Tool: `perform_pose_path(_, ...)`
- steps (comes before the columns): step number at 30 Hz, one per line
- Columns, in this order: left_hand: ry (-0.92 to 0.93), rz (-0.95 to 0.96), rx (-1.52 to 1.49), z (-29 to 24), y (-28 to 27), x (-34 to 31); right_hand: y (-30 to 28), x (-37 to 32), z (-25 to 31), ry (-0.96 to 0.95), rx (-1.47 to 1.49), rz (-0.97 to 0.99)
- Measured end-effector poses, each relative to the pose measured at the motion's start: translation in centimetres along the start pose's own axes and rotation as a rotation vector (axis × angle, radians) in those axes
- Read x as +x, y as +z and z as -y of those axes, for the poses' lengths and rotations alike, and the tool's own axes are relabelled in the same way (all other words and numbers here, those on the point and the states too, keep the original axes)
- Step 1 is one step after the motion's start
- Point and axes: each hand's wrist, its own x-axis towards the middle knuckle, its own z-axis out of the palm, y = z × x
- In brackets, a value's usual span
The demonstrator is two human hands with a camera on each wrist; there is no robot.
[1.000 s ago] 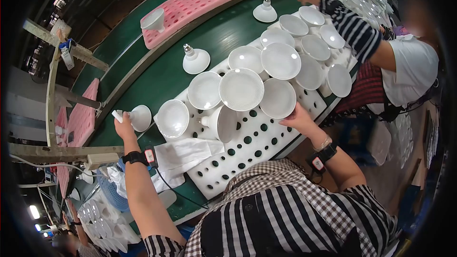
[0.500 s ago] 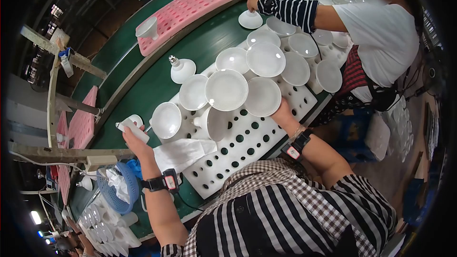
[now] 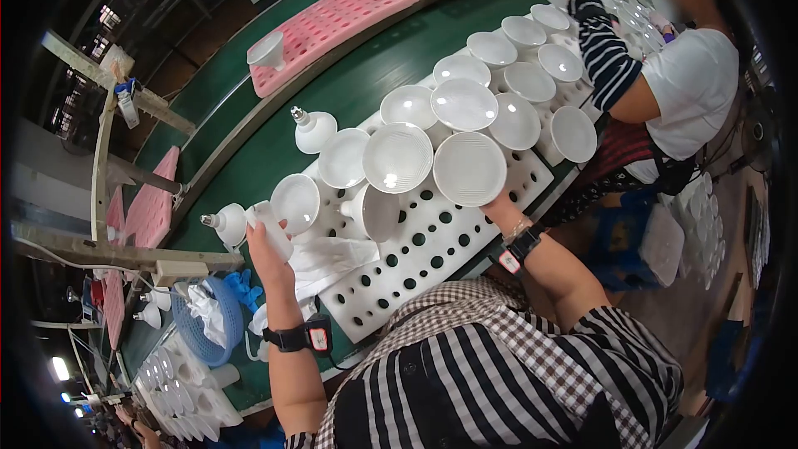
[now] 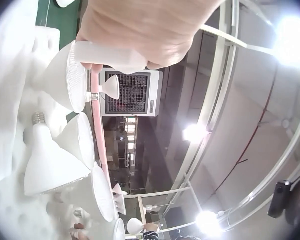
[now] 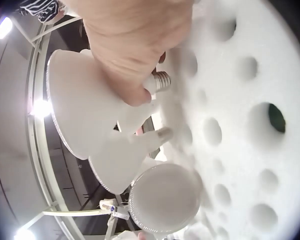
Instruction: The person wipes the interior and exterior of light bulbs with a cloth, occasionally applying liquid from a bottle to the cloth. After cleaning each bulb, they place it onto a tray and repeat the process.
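My left hand (image 3: 272,259) holds a white, roughly cylindrical piece (image 3: 270,231), beside a screw-base lamp (image 3: 230,224) lying face down on the green surface. The same white piece (image 4: 110,56) shows under the left hand (image 4: 145,30) in the left wrist view. My right hand (image 3: 504,214) grips a wide white reflector lamp (image 3: 470,169) from below. In the right wrist view, the fingers and thumb of the right hand (image 5: 137,47) are round the narrow neck of that lamp (image 5: 80,102), near its metal screw base.
Several more lamps (image 3: 397,157) stand face up in a holed white foam tray (image 3: 449,241). A white cloth (image 3: 328,264) lies at its left end. Beyond are pink holed trays (image 3: 332,21); a blue basket (image 3: 208,341) is at left. Another person (image 3: 677,75) holds a lamp at upper right.
My left hand has come rightward, bringing the white piece with it. My right hand's lamp now overlaps its neighbours in front. The other person has picked up a lamp from the green surface.
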Motion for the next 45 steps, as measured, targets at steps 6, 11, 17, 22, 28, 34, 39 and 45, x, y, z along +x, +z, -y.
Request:
perform_pose_path(6, 0.002, 0.140, 0.113, -1.0, 2.3, -2.9, 4.3, -2.2, 0.2, -0.365, -0.816, 0.207)
perform_pose_path(11, 0.687, 0.577, 0.601, -2.6, 9.2, -7.1, 5.9, -2.7, 0.1, -0.452, -1.498, 0.346)
perform_pose_path(17, 1.107, 0.834, 0.845, -3.9, 15.7, -9.1, 8.7, -3.4, -1.4, 0.079, -0.654, 0.252)
perform_pose_path(22, 0.797, 0.563, 0.867, -2.4, 16.4, -4.7, 8.6, -3.2, -0.9, -0.329, -1.285, 0.448)
perform_pose_path(28, 1.064, 0.645, 0.977, -2.7, 14.7, -9.5, 8.5, -2.4, -0.8, -0.393, -1.207, 0.417)
perform_pose_path(34, 1.153, 0.712, 0.959, -6.1, 17.4, -8.1, 10.1, -2.8, -2.0, 0.220, -0.551, 0.234)
perform_pose_path(39, 0.756, 0.594, 0.881, -3.6, 16.0, -2.6, 10.6, -2.9, -1.4, -0.283, -1.142, 0.438)
perform_pose_path(45, 0.983, 0.501, 1.008, -5.4, 15.7, -7.5, 9.8, -2.5, -0.7, -0.310, -1.066, 0.429)
